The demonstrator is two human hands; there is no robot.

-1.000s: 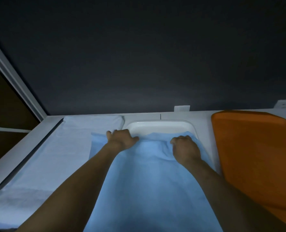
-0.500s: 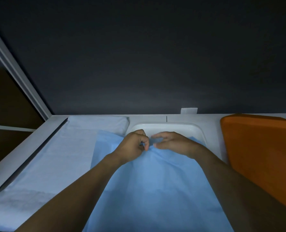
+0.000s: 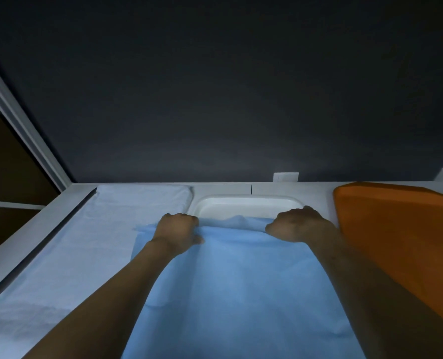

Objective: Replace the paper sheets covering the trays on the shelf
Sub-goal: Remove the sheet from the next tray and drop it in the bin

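Since blue paper sheet (image 3: 241,281) looks thin, floppy, tearable, left hand (image 3: 179,229) and right hand (image 3: 295,226) grip its 12 o'clock edge near corners, over white tray (image 3: 246,204).

1. Beyond my fingers (image 3: 185,219) only the far rim of the white tray (image 3: 246,203) shows; the rest lies under the blue sheet (image 3: 241,281).
2. Their tips curl out of sight (left and right alike).
3. Right of my right hand (image 3: 296,224), the orange tray (image 3: 396,229) is cut off at the edge.
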